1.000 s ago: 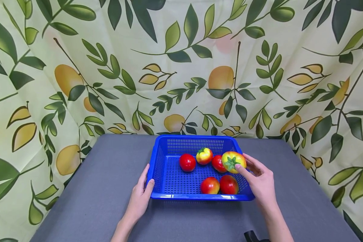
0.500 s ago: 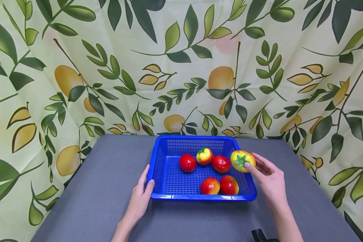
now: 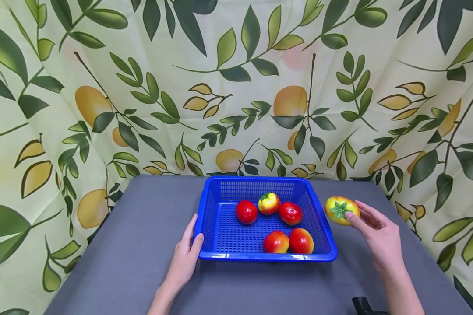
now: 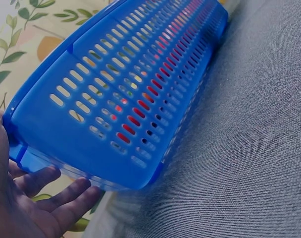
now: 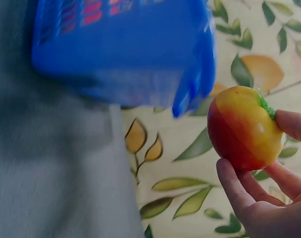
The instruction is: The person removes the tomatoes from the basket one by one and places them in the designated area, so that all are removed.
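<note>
My left hand (image 3: 185, 258) grips the left end of a blue plastic basket (image 3: 268, 257), thumb over the rim. In the left wrist view, the fingers (image 4: 74, 196) lie against the basket's end wall. My right hand (image 3: 382, 238) pinches a yellow-and-red tomato (image 3: 336, 211) with a green leafy top, up off the table and just right of the basket. Inside the basket are a yellow-red tomato (image 3: 268, 204) with a green top and several round red fruits, such as one at the left (image 3: 246, 212) and one at the front (image 3: 301, 241).
A grey cloth-covered table (image 3: 122, 253) lies under the basket. A leaf-patterned curtain (image 3: 236, 87) encloses the back and both sides. At the front edge, a black object (image 3: 363, 306) shows beside the right forearm.
The right hand has carried the tomato rightward, from over the basket to outside its right rim. A red fruit it partly covered now shows fully. The left hand keeps its hold.
</note>
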`<action>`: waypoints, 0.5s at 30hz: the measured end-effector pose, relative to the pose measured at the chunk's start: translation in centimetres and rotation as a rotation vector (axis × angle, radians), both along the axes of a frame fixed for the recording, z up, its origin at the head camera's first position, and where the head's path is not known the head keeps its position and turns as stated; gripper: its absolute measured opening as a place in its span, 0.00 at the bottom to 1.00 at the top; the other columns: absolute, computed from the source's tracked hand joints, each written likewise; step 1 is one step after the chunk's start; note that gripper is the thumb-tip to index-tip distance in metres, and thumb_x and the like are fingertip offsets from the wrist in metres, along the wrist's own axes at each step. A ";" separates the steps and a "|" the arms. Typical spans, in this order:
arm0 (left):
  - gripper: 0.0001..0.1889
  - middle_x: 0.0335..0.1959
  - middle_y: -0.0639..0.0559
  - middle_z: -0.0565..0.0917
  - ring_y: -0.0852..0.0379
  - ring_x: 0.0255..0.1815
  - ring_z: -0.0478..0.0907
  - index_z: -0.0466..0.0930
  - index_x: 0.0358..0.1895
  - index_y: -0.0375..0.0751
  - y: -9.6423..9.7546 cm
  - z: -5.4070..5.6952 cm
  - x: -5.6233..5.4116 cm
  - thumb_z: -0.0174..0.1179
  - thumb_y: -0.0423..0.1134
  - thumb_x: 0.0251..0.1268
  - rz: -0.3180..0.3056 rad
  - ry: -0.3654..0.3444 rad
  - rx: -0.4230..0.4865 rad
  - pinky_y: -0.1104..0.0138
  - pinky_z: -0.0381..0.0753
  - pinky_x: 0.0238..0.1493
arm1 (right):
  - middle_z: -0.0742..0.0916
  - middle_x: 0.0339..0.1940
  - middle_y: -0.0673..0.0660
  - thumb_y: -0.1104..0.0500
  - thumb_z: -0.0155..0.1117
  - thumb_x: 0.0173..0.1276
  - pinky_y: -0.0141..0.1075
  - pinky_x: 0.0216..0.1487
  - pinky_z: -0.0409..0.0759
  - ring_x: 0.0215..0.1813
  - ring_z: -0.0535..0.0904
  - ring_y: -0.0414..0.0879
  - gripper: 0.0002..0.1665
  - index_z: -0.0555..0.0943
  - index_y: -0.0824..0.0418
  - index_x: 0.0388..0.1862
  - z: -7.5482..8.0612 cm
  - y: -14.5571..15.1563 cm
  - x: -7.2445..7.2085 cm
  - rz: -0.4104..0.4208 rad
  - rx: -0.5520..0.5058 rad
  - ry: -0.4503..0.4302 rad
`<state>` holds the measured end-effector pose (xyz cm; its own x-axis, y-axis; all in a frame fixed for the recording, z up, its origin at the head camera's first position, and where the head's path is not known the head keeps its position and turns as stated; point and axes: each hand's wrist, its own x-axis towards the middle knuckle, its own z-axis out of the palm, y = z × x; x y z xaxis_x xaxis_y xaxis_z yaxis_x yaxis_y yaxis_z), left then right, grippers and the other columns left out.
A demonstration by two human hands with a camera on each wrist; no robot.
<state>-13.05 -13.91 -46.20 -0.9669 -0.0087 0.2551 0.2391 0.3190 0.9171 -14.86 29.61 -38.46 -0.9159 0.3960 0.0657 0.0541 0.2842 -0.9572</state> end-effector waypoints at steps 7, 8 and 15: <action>0.30 0.73 0.40 0.63 0.44 0.71 0.63 0.52 0.79 0.45 0.0 0.0 -0.1 0.48 0.41 0.79 -0.003 -0.013 -0.005 0.47 0.61 0.66 | 0.83 0.41 0.42 0.53 0.78 0.57 0.26 0.35 0.81 0.39 0.81 0.33 0.40 0.75 0.61 0.67 -1.7 2.3 -0.7 0.026 -0.287 -0.017; 0.30 0.73 0.40 0.63 0.44 0.71 0.63 0.52 0.79 0.45 0.0 0.0 -0.1 0.48 0.41 0.79 -0.003 -0.014 -0.006 0.47 0.61 0.66 | 0.82 0.41 0.42 0.52 0.78 0.57 0.26 0.36 0.81 0.39 0.81 0.33 0.41 0.75 0.62 0.68 -1.9 2.5 -0.9 0.024 -0.298 -0.031; 0.29 0.72 0.40 0.64 0.45 0.70 0.64 0.53 0.78 0.46 0.2 -0.1 -0.1 0.48 0.39 0.79 -0.001 -0.007 0.009 0.47 0.61 0.66 | 0.80 0.54 0.58 0.42 0.72 0.61 0.28 0.38 0.82 0.37 0.77 0.29 0.48 0.68 0.69 0.71 -4.1 4.1 -2.6 0.018 -0.011 -0.171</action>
<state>-13.11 -13.68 -46.31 -0.9687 -0.0105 0.2481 0.2327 0.3103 0.9217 -17.44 33.76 -42.56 -0.9204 0.3789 -0.0961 0.2114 0.2757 -0.9377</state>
